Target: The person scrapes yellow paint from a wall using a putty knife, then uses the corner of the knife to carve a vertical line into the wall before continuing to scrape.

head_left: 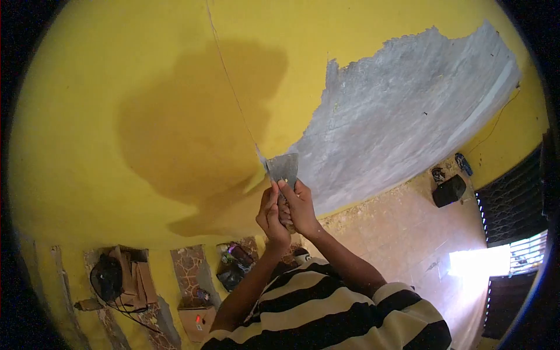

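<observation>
yellow wall (146, 116): paint unbroken at left.
grey patch (402, 111): bare plaster, upper right.
left hand (270, 217), right hand (301, 205): both grips closed round the scraper (284, 168) handle.
scraper: blade seemingly at the paint edge, on the wall; best kept shallow, pushed steadily.

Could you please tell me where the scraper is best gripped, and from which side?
Take the scraper by its handle, coming from below: its flat blade points up against the wall at the paint edge, leaving only the handle free. The left hand and right hand wrap it there.
</observation>
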Demonstrator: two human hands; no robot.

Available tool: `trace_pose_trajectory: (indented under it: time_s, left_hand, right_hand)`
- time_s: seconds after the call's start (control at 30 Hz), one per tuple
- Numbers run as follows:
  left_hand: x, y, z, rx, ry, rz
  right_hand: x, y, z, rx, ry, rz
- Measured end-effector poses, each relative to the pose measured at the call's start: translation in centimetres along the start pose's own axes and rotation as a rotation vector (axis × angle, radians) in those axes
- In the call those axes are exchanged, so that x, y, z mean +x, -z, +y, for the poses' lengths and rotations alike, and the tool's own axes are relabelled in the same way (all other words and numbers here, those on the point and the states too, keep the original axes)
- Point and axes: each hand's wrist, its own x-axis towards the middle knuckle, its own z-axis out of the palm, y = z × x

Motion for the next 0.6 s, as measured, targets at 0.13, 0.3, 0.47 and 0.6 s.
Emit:
trace_pose_trajectory:
  time_s: [0.13, 0.3, 0.47, 0.6]
  left_hand:
    - [-1.2, 0.2, -0.4, -0.019, -0.006, -0.016]
    - [1.5, 0.2, 0.3, -0.130, 0.156, 0.044]
    - [1.4, -0.4, 2.6, -0.035, 0.012, -0.022]
    - [-1.1, 0.4, -0.1, -0.044, 0.128, 0.034]
  right_hand:
    - [-0.7, 0.5, 0.7, 0.072, -0.056, 0.027]
    - [0.5, -1.1, -1.2, 0.018, -0.041, 0.019]
    - [0.3, -1.4, -2.0, 0.094, -0.052, 0.049]
    - [-0.7, -0.5, 0.0, 0.095, -0.129, 0.074]
